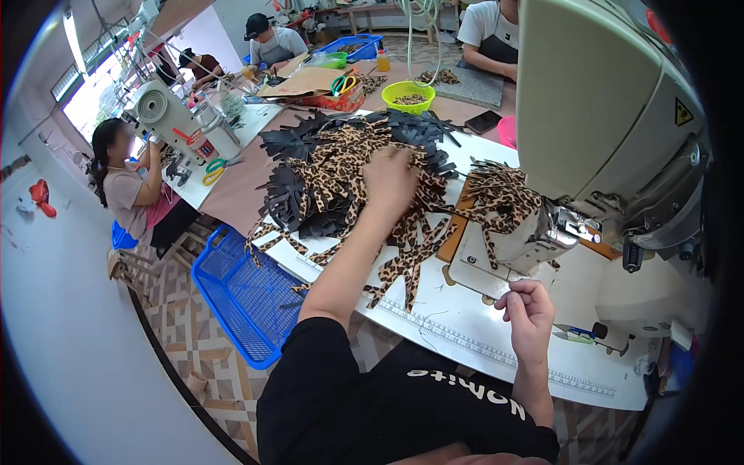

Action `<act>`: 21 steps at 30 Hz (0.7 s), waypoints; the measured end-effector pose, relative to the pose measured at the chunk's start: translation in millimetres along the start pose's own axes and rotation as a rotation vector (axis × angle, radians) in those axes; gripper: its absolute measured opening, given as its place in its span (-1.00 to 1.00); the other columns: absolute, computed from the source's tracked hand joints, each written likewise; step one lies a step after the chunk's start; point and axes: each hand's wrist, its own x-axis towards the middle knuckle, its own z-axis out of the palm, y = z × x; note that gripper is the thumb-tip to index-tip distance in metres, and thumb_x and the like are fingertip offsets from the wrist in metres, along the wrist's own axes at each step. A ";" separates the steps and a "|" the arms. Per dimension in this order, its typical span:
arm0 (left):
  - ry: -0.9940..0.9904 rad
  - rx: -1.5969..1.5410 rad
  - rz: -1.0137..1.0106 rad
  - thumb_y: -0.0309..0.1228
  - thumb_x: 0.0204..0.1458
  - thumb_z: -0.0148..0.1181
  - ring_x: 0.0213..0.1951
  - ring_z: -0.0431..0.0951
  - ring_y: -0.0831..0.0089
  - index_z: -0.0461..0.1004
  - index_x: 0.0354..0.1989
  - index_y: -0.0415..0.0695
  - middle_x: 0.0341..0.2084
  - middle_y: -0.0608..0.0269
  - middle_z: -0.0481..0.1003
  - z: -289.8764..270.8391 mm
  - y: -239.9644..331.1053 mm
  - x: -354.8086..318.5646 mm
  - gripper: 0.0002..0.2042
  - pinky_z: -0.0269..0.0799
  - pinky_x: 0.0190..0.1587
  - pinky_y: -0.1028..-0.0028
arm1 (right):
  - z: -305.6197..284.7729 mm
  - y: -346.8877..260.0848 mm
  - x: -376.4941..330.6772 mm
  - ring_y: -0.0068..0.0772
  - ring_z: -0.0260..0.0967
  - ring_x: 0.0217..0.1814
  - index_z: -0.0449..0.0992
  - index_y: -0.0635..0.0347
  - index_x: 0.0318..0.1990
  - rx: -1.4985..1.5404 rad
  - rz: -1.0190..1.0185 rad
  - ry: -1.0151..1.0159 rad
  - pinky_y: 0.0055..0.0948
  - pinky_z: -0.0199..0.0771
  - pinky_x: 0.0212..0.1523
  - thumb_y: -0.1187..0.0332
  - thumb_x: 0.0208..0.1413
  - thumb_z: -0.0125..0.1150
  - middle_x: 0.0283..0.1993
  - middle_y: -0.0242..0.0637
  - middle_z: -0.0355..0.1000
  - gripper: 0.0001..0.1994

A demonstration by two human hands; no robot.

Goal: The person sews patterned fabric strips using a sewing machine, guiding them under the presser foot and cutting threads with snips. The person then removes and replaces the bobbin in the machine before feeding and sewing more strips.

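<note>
While the left hand (391, 182) is on the leopard strips (333, 155), I cannot tell if it grips any. The right hand (531, 316), half curled, is near the machine (597, 108); whether it pinches something, I cannot tell. Dark pieces (288, 194) lie left of the left hand.

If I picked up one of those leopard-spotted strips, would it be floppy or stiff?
Probably floppy: the leopard-print strips bend and curl over one another, and some seem to droop off the white table. One alone is likely light, since it looks thin and narrow. It might snag on others, because they lie jumbled under the left hand.
</note>
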 end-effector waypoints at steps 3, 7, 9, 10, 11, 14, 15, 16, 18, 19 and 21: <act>-0.144 0.090 -0.178 -0.21 -0.20 0.30 -0.17 0.44 0.12 0.47 -0.09 -0.06 -0.25 0.03 0.41 -10.1 -31.5 -4.5 -0.56 0.39 -0.20 0.27 | 5.5 2.3 2.9 -0.66 0.34 -0.46 0.34 0.35 -0.25 -0.005 0.017 -0.042 -0.70 0.25 -0.48 0.56 0.08 -0.03 -0.48 -0.29 0.44 -0.91; -0.163 0.185 0.018 -0.24 -0.17 0.28 -0.21 0.44 0.17 0.49 -0.13 -0.02 -0.29 0.11 0.39 -2.8 -35.1 -3.4 -0.63 0.38 -0.22 0.26 | 16.2 6.2 2.9 -0.67 0.30 -0.49 0.33 0.35 -0.25 -0.067 0.025 -0.092 -0.71 0.24 -0.51 0.56 0.09 -0.06 -0.47 -0.28 0.42 -0.91; -0.227 0.208 0.018 -0.26 -0.17 0.27 -0.19 0.43 0.20 0.50 -0.16 -0.01 -0.28 0.12 0.39 -2.1 -31.9 5.7 -0.66 0.37 -0.22 0.26 | 17.2 7.0 1.6 -0.67 0.31 -0.47 0.34 0.34 -0.25 -0.080 0.038 -0.108 -0.70 0.25 -0.51 0.56 0.09 -0.05 -0.47 -0.28 0.42 -0.91; -0.273 0.230 0.018 -0.28 -0.18 0.27 -0.17 0.42 0.22 0.52 -0.19 0.00 -0.27 0.14 0.38 -3.0 -28.5 8.1 -0.69 0.36 -0.22 0.26 | 16.9 7.1 0.4 -0.66 0.33 -0.46 0.34 0.33 -0.25 -0.099 0.055 -0.123 -0.70 0.25 -0.50 0.56 0.08 -0.04 -0.47 -0.29 0.42 -0.91; -0.219 0.234 0.041 -0.33 -0.17 0.24 -0.13 0.38 0.23 0.54 -0.26 0.00 -0.24 0.17 0.39 -5.1 -24.5 8.3 -0.76 0.33 -0.20 0.26 | 16.5 7.2 -0.9 -0.66 0.33 -0.46 0.34 0.33 -0.25 -0.097 0.054 -0.119 -0.70 0.25 -0.50 0.56 0.08 -0.04 -0.47 -0.29 0.42 -0.91; 0.052 0.247 0.164 -0.38 -0.15 0.20 -0.08 0.34 0.22 0.56 -0.30 0.01 -0.22 0.21 0.40 -8.8 -1.5 -3.1 -0.81 0.32 -0.18 0.25 | 14.5 7.2 -2.2 -0.66 0.34 -0.45 0.35 0.33 -0.26 -0.115 0.046 -0.102 -0.69 0.26 -0.51 0.55 0.08 -0.03 -0.46 -0.30 0.43 -0.92; -0.010 0.157 0.180 -0.40 -0.13 0.16 -0.12 0.38 0.19 0.56 -0.28 -0.01 -0.26 0.18 0.44 -9.2 8.5 -12.4 -0.81 0.32 -0.19 0.24 | 14.2 7.1 -2.2 -0.66 0.34 -0.46 0.35 0.33 -0.27 -0.118 0.054 -0.102 -0.69 0.26 -0.51 0.55 0.08 -0.02 -0.47 -0.30 0.43 -0.92; -0.249 0.069 0.200 -0.40 -0.12 0.16 -0.17 0.41 0.16 0.54 -0.24 -0.04 -0.31 0.13 0.46 -8.9 18.5 -23.6 -0.78 0.33 -0.20 0.24 | 14.2 7.1 -2.5 -0.66 0.34 -0.46 0.36 0.33 -0.28 -0.121 0.066 -0.102 -0.69 0.26 -0.51 0.54 0.08 -0.02 -0.47 -0.30 0.44 -0.92; -0.600 -0.119 0.187 -0.40 -0.11 0.17 -0.28 0.48 0.11 0.49 -0.15 -0.12 -0.40 0.04 0.50 -5.8 37.8 -48.5 -0.71 0.36 -0.22 0.24 | 14.8 6.9 -3.0 -0.67 0.34 -0.47 0.36 0.33 -0.29 -0.129 0.063 -0.112 -0.68 0.27 -0.51 0.54 0.07 -0.02 -0.47 -0.30 0.44 -0.93; -0.779 -0.218 0.131 -0.41 -0.10 0.17 -0.34 0.51 0.08 0.47 -0.11 -0.16 -0.44 0.00 0.51 -4.5 44.7 -58.8 -0.68 0.38 -0.24 0.25 | 15.0 6.9 -3.2 -0.67 0.34 -0.47 0.36 0.33 -0.29 -0.151 0.084 -0.119 -0.68 0.27 -0.51 0.54 0.07 -0.02 -0.48 -0.30 0.44 -0.93; -0.733 -0.334 0.075 -0.42 -0.09 0.17 -0.37 0.52 0.12 0.45 -0.09 -0.20 -0.45 0.00 0.52 -4.2 46.3 -64.8 -0.66 0.40 -0.26 0.30 | 14.8 6.1 -5.4 -0.67 0.33 -0.47 0.36 0.33 -0.29 -0.120 0.061 -0.123 -0.68 0.27 -0.51 0.54 0.07 -0.02 -0.48 -0.30 0.44 -0.93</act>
